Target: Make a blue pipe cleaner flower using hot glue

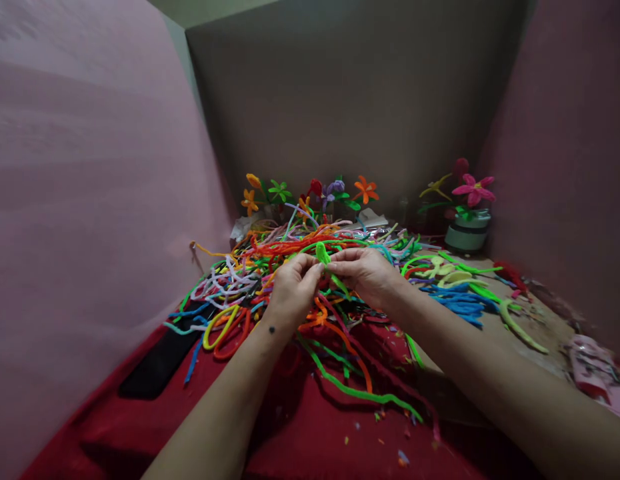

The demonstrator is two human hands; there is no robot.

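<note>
Both my hands meet in the middle of the view, above a heap of coloured pipe cleaners (290,245). A bright green pipe cleaner (322,253), bent into a small loop at its top, is pinched between them, with a tail hanging below the fingers. My left hand (296,283) grips it with thumb and forefinger from the left. From the right, my right hand (367,272) pinches the same piece close to the left fingertips. The exact spot where the fingertips hold it is partly hidden.
Pipe-cleaner flowers stand along the back, among them an orange flower (366,190) and a pink flower (474,191) in a pale green pot (467,232). A black phone (153,367) lies at left on the red cloth (310,437). Blue pipe cleaners (460,303) lie at right.
</note>
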